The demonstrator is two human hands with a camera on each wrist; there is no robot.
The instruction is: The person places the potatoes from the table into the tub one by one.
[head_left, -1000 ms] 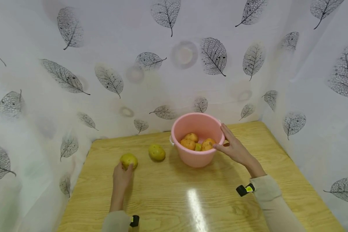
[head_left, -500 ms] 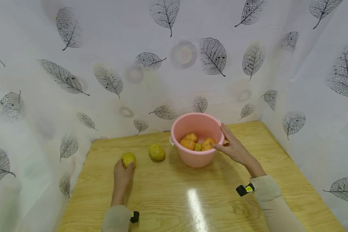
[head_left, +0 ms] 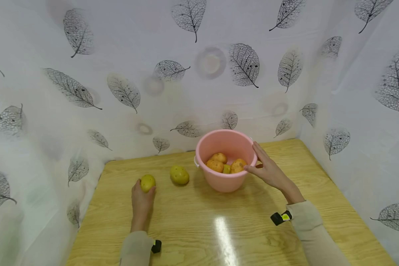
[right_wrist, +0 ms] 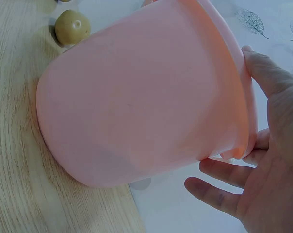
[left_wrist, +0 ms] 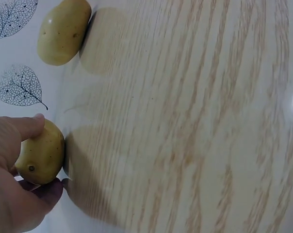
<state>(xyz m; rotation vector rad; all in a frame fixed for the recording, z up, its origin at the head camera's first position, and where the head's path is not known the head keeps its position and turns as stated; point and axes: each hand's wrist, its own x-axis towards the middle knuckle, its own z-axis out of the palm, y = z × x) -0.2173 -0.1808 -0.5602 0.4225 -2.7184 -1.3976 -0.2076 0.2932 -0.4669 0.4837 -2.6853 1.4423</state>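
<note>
On the left of the table in the head view, my left hand grips a yellow potato between thumb and fingers. The left wrist view shows that hand curled round the same potato. A second potato lies on the table to its right. Further right stands a pink bucket with several potatoes inside. My right hand holds the bucket's rim at its right side. In the right wrist view its thumb is on the rim, and some fingers extend below, beside the bucket.
The wood-grain table meets a pale leaf-printed sheet at the back and sides. A white bucket handle end shows on the bucket's left. Glare marks the table's front.
My left hand has turned the potato a little and shifted slightly with it. The right hand and bucket stay where they were.
</note>
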